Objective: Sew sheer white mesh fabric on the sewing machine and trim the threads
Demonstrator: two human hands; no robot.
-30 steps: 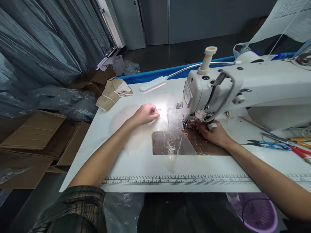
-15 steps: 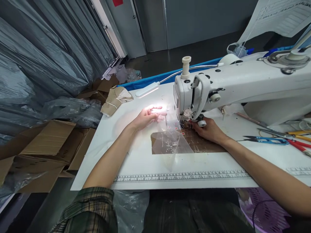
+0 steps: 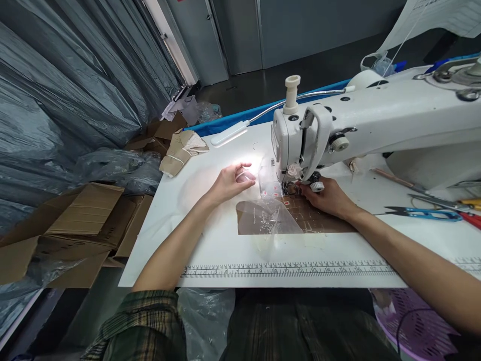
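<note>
Under the bright lamp light, my left hand (image 3: 233, 184) is left of the needle area, its fingers curved and apart at the edge of some sheer material. My right hand (image 3: 326, 197) is at the right of the presser foot, fingertips against it; what they pinch, if anything, is hidden. A sheer, clear piece (image 3: 271, 216) with small red marks lies under the head of the white sewing machine (image 3: 361, 123), partly over a brown plate (image 3: 315, 220) on the white table (image 3: 210, 245).
Blue snips (image 3: 424, 213) and other tools lie at the right. A lamp (image 3: 230, 134) and a tied beige bundle (image 3: 180, 153) are at the back left. Open cardboard boxes (image 3: 82, 210) stand left of the table. A ruler strip (image 3: 293, 269) runs along the front edge.
The fingers of my left hand have curled in from a more stretched position. My right hand stays by the presser foot. The whole view has shifted slightly.
</note>
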